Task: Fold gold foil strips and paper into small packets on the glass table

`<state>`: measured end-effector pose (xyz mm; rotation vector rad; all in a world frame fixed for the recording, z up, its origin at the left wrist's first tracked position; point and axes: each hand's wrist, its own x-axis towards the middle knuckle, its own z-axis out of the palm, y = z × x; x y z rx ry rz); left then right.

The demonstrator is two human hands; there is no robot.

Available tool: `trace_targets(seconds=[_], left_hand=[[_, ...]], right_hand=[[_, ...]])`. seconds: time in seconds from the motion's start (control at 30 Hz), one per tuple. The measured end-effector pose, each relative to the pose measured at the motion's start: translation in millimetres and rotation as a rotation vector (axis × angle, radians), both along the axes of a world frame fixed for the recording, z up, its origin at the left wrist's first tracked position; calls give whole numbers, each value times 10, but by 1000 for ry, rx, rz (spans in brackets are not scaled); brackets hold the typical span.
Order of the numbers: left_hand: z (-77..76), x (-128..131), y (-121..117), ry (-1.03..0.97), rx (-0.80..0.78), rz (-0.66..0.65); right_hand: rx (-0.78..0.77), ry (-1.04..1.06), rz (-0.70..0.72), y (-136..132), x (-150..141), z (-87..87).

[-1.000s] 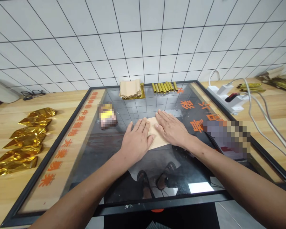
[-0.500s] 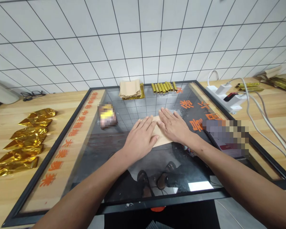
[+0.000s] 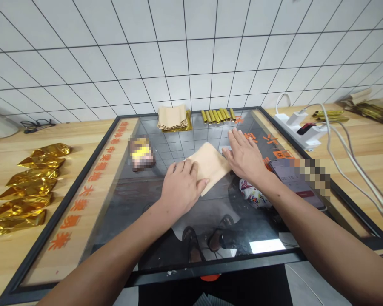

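A sheet or flat packet of tan kraft paper (image 3: pixel 210 163) lies slanted on the dark glass top; I cannot tell whether it is folded. My left hand (image 3: pixel 181 185) rests on its left edge, fingers slightly bent and thumb apart. Palm down at the paper's right corner is my right hand (image 3: pixel 245 156), with its fingers stretched out and nothing gripped. A crumpled white patterned wrapper (image 3: pixel 253 194) sits partly beneath my right forearm.
Behind are a stack of kraft paper pieces (image 3: pixel 171 117) and several gold rolled tubes (image 3: pixel 217 115). Gold foil pouches (image 3: pixel 35 182) lie left. A blurred small item (image 3: pixel 142 154), a phone (image 3: pixel 293 182) and a power strip (image 3: pixel 298 131) with cables flank the glass.
My right hand has slid right, off the middle of the paper. My left hand has shifted slightly left and down. More of the paper and the patterned wrapper now show.
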<state>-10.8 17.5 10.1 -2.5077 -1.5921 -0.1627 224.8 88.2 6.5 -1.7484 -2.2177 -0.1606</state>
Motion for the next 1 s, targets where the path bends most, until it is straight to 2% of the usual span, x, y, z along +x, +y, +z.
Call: trace_targets(seconds=[0.1,0.2,0.33,0.43,0.53,0.67,0.83,1.0], left_hand=[[59,-15,-11,29,24,48],[79,-12,-20,-2,9,38],[24,4,-20,-69,-41,-8],[-49,6,-9,-139,-30,-57],[-94,-3,-1,-176,-18,-105],[-85,-14,-9,-144,-45,-79],[-56,-10,-23,-108,-47,-75],[-8,10,-36,-110,-73,-76]], right_hand=[[13,48,90,-74,-89,106],[-2,115,215,-154,-191,157],[-106,250,491,-295,-342,126],[-224,308,595,-385,-453,44],[-268,277,584,-378,-497,-60],[-229,121,493,-243,-434,-147],[-207,-22,323,-103,-322,-133],[-246,-42,243,-71,-243,-86]])
